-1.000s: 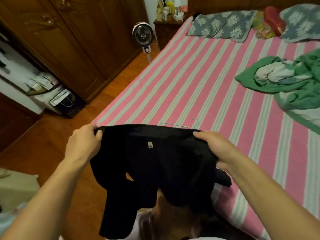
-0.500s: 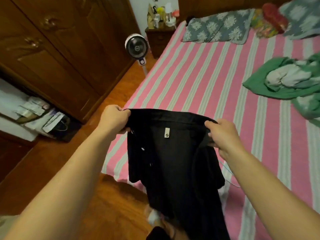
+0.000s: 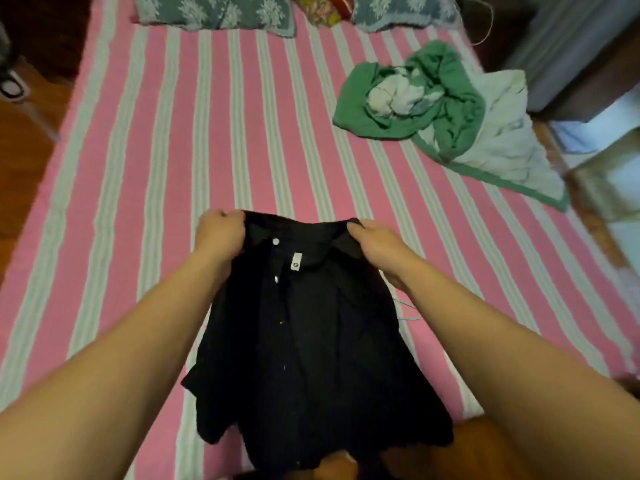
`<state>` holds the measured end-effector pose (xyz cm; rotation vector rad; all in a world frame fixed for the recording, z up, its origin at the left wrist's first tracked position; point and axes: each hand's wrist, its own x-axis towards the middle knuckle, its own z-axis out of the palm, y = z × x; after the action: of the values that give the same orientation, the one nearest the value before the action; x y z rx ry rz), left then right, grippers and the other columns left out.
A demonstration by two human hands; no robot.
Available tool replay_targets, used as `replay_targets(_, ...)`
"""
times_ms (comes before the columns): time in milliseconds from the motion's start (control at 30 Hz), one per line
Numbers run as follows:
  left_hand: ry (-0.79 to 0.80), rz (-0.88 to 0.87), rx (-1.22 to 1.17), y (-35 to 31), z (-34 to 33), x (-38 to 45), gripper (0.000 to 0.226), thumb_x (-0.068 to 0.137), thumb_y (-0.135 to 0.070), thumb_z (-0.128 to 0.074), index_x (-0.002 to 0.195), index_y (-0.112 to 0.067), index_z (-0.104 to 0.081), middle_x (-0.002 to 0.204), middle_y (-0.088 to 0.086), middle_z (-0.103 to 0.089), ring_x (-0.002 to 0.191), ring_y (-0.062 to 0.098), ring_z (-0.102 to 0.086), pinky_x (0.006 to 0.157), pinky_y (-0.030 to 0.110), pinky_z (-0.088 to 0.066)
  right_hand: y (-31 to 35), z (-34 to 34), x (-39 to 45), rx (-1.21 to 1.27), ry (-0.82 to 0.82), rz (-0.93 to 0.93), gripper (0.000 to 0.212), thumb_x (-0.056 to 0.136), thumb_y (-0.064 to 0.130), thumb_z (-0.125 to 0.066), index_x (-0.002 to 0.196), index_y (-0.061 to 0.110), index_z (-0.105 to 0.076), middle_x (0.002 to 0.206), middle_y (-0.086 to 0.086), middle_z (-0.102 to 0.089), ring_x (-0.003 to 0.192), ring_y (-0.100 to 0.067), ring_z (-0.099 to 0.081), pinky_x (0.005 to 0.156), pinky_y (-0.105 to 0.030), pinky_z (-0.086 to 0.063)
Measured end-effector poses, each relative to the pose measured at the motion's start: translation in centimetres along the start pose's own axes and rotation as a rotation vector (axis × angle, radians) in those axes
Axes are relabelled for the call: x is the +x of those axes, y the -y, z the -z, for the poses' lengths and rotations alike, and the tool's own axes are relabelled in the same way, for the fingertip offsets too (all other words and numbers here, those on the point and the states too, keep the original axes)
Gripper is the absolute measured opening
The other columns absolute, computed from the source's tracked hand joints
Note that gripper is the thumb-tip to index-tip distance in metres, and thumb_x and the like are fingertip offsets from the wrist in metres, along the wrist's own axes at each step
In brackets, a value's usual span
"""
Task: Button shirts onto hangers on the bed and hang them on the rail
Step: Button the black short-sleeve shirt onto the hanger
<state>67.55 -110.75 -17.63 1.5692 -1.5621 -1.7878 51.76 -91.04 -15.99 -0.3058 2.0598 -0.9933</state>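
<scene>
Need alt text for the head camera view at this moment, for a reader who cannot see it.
Both hands, left hand and right hand, grip the shoulders of a black button-front shirt over a pink-and-white striped bed. A crumpled green blanket lies further back on the right, pillows at the head.

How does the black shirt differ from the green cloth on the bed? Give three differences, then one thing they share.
The black shirt is dark; the green cloth is green and pale. The left hand and right hand grip the shirt; nothing holds the cloth. The shirt is spread out; the cloth lies crumpled. Both are over the striped bed.
</scene>
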Motion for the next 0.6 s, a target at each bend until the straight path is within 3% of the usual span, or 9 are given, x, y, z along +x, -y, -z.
replay_targets(33,0.105,-0.035,-0.009,0.4,-1.2,0.5,0.004,0.098,-0.017,-0.056,0.100,-0.016,-0.058,0.095,0.010,-0.064,0.082,0.023,-0.063,0.070,0.034,-0.053,0.0,-0.4,0.7,0.082,0.117,-0.007,0.022,0.105,0.030,-0.049,0.105,0.023,-0.070,0.103,0.004,-0.075,0.099,-0.013,-0.070,0.081,-0.028,-0.056)
replay_targets(67,0.225,-0.046,0.013,1.2,-2.3,0.6,0.017,0.099,-0.021,-0.057,0.116,-0.021,-0.060,0.105,0.004,-0.066,0.092,0.018,-0.065,0.079,0.034,-0.051,-0.3,-0.5,1.5,0.132,0.214,-0.037,0.020,0.106,0.025,-0.049,0.111,0.029,-0.068,0.104,0.010,-0.074,0.099,-0.006,-0.069,0.082,-0.022,-0.053)
replay_targets(133,0.387,-0.011,0.105,5.0,-3.6,0.2,0.045,0.100,-0.023,-0.060,0.144,-0.025,-0.050,0.127,-0.004,-0.063,0.115,0.011,-0.061,0.097,0.031,-0.048,-2.7,-0.6,3.9,0.093,0.275,-0.088,0.033,0.104,0.013,-0.052,0.125,0.034,-0.063,0.118,0.002,-0.071,0.110,-0.012,-0.066,0.096,-0.027,-0.050)
replay_targets(200,0.362,0.043,0.198,9.9,-3.5,-0.8,0.050,0.100,-0.020,-0.060,0.149,-0.023,-0.048,0.138,-0.004,-0.058,0.128,0.014,-0.055,0.113,0.036,-0.042,-7.4,0.2,7.3,-0.087,0.121,-0.104,0.033,0.098,0.004,-0.054,0.118,0.028,-0.066,0.121,-0.005,-0.069,0.115,-0.022,-0.064,0.102,-0.035,-0.049)
replay_targets(267,0.272,0.088,0.357,15.3,-2.6,-1.2,0.047,0.102,-0.019,-0.058,0.148,-0.021,-0.049,0.142,-0.003,-0.056,0.131,0.017,-0.054,0.115,0.034,-0.038,-13.5,1.8,10.2,-0.367,-0.065,-0.156,0.023,0.095,0.005,-0.056,0.105,0.021,-0.068,0.117,-0.008,-0.069,0.110,-0.029,-0.065,0.095,-0.035,-0.050)
replay_targets(400,0.162,0.159,0.608,23.8,-1.8,-1.0,0.052,0.101,-0.020,-0.059,0.151,-0.017,-0.044,0.146,0.006,-0.055,0.122,0.019,-0.059,0.108,0.032,-0.040,-25.1,4.5,13.1,-0.930,-0.055,-0.263,0.024,0.093,0.010,-0.055,0.118,0.010,-0.057,0.122,-0.015,-0.062,0.110,-0.038,-0.058,0.091,-0.038,-0.045)
replay_targets(467,0.104,0.132,0.673,26.1,-2.6,-0.2,0.056,0.101,-0.020,-0.058,0.154,-0.017,-0.040,0.149,0.010,-0.051,0.116,0.018,-0.058,0.107,0.033,-0.040,-28.1,4.5,13.9,-0.949,-0.112,-0.208,0.015,0.096,0.014,-0.054,0.110,0.009,-0.051,0.114,-0.012,-0.056,0.109,-0.038,-0.053,0.092,-0.043,-0.046)
replay_targets(533,0.073,0.084,0.722,27.4,-3.6,0.7,0.060,0.100,-0.020,-0.058,0.156,-0.019,-0.037,0.152,0.012,-0.046,0.128,0.021,-0.053,0.115,0.037,-0.036,-29.6,4.2,14.6,-0.952,-0.176,-0.105,0.010,0.099,0.020,-0.055,0.100,0.012,-0.049,0.098,-0.007,-0.055,0.094,-0.031,-0.055,0.085,-0.043,-0.050)
replay_targets(600,0.052,0.089,0.745,28.1,-4.3,1.7,0.062,0.100,-0.020,-0.058,0.158,-0.021,-0.034,0.155,0.013,-0.041,0.140,0.028,-0.044,0.120,0.042,-0.032,-30.4,4.8,14.5,-1.016,-0.130,0.043,0.010,0.099,0.018,-0.057,0.096,0.013,-0.049,0.092,-0.006,-0.053,0.081,-0.024,-0.054,0.074,-0.038,-0.049)
